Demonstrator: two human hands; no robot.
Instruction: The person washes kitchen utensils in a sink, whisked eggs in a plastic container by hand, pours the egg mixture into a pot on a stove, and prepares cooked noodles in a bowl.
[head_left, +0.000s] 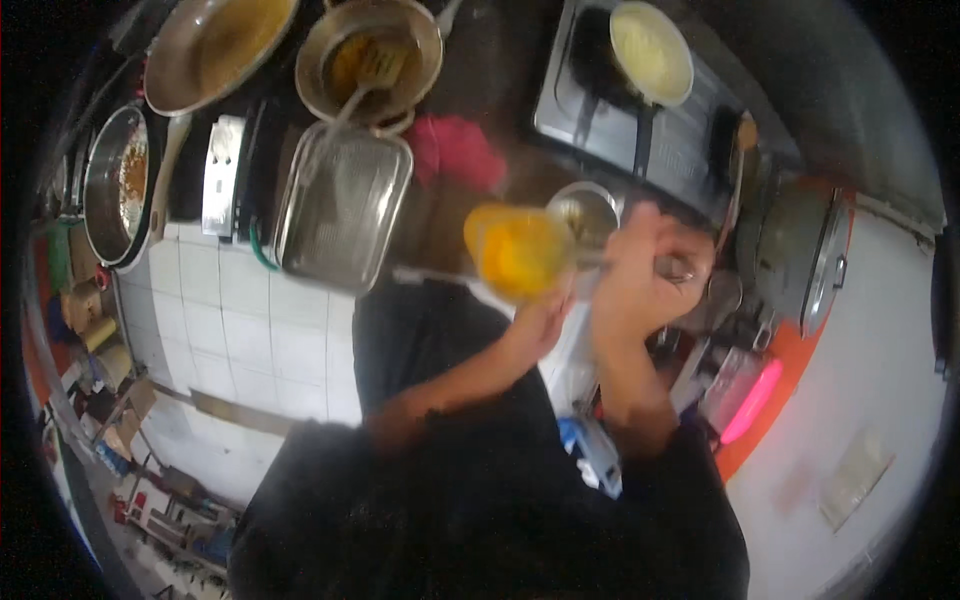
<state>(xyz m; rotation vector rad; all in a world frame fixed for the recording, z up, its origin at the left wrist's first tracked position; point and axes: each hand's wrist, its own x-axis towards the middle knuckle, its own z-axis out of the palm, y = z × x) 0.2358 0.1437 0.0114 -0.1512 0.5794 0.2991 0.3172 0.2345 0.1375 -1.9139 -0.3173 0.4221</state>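
Note:
My left hand (544, 322) holds a small container of yellow-orange food or liquid (519, 255), blurred and tilted towards the camera; its kind cannot be told. Just right of it, my right hand (656, 270) is closed around a thin metal utensil (589, 257), whose end reaches towards the yellow contents. Behind both hands stands a round metal bowl or pot (585, 214), partly hidden. Further off, on a steel gas stove (607, 135), a long-handled frying pan (645, 142) lies under or beside a white-rimmed bowl of pale yellow food (651, 52).
A rectangular metal tray (345, 210) is left of my hands, beside a pink cloth (457, 154). Beyond are a wok with a slotted spatula (379, 67), a large pan (217, 52) and another pan (116, 187). A big lidded pot (799, 247) stands at the right.

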